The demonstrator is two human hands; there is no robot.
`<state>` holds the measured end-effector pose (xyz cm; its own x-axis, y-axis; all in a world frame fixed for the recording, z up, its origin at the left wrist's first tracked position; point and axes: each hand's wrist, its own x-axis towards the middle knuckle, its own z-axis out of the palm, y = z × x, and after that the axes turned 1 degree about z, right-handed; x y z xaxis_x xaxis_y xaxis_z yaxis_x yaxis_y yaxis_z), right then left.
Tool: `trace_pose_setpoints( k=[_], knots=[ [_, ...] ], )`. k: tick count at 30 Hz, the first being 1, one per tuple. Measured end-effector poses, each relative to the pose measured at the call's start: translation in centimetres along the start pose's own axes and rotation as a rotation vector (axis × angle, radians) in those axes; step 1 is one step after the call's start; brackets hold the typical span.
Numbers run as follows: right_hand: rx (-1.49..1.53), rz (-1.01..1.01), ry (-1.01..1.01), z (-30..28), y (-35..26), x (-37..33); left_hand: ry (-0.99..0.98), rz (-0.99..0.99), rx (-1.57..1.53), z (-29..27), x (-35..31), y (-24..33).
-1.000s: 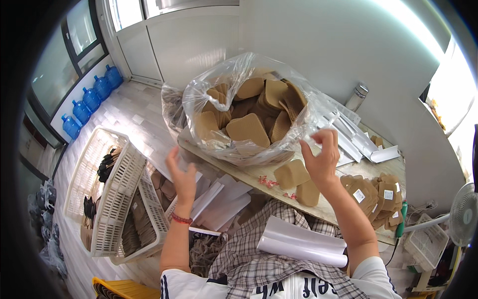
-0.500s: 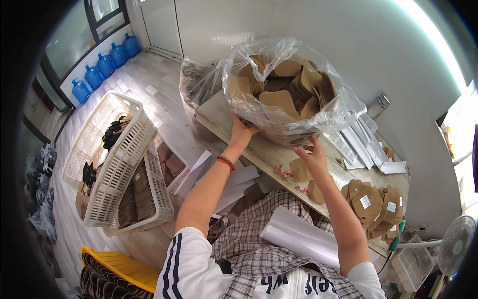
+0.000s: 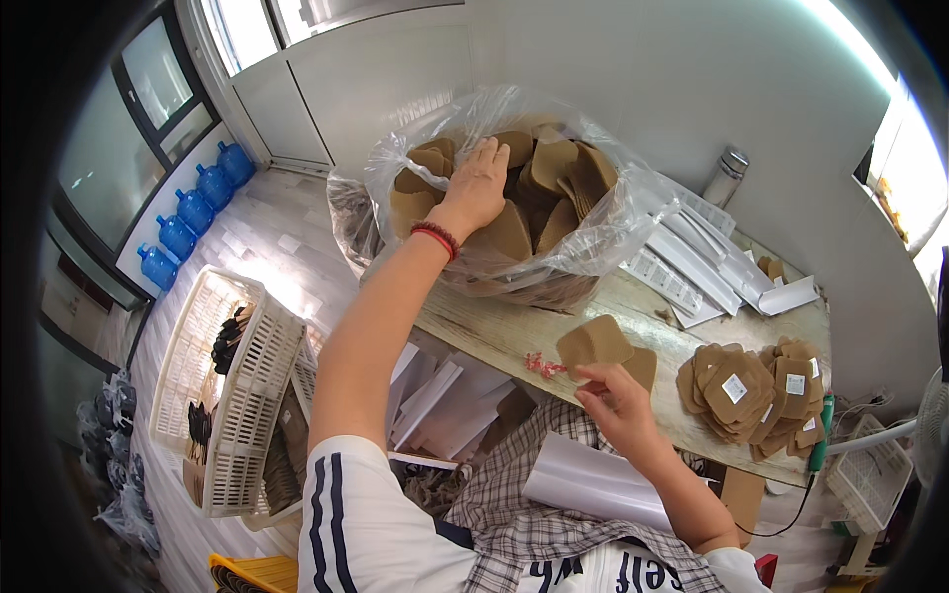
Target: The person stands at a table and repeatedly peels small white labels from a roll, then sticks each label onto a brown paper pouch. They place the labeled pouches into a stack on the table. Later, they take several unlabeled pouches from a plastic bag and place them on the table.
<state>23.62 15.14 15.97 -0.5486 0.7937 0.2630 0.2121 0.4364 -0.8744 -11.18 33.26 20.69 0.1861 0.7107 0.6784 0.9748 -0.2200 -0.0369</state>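
Observation:
A large clear plastic bag (image 3: 603,232) stands open on the worktable, filled with stacked brown rounded pieces (image 3: 554,163) that look like cardboard or insoles. My left hand (image 3: 474,188) reaches over the bag's near side, its outstretched fingers lying on the pieces inside; a red bracelet circles the wrist. At the table's front edge my right hand (image 3: 621,407) hovers with loosely bent fingers and nothing visible in them. Just beyond it lie a few loose brown pieces (image 3: 593,342), with red and white scraps (image 3: 542,365) to their left.
Labelled stacks of brown pieces (image 3: 727,395) sit at the table's right, near a green-handled corded tool (image 3: 820,435). White folded sheets (image 3: 692,267) and a metal flask (image 3: 727,176) stand behind. White plastic crates (image 3: 232,395) and blue water bottles (image 3: 195,210) occupy the floor at left.
Both hands have left the bag's lower outside. The left moved up onto the pieces inside; the right drew back toward the table's front edge. The view has shifted.

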Motion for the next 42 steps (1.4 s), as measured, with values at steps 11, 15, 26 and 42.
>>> trace_pose_setpoints(
  k=[11,15,26,42],
  knots=[
    [0.032,0.154,0.120,-3.5,2.8,-7.5,-0.325,-0.346,-0.398,-0.4,6.6,-7.1],
    [0.037,0.164,0.157,-3.6,3.1,-7.9,-0.211,-0.776,-0.899,-1.7,7.7,-6.2],
    [0.066,0.186,0.163,-3.9,3.3,-8.4,-0.195,-0.859,-1.138,-1.1,8.1,-9.3],
    [0.106,0.197,0.121,-2.7,3.5,-8.8,0.510,-0.798,-1.704,-11.6,1.2,3.3]
  ],
)
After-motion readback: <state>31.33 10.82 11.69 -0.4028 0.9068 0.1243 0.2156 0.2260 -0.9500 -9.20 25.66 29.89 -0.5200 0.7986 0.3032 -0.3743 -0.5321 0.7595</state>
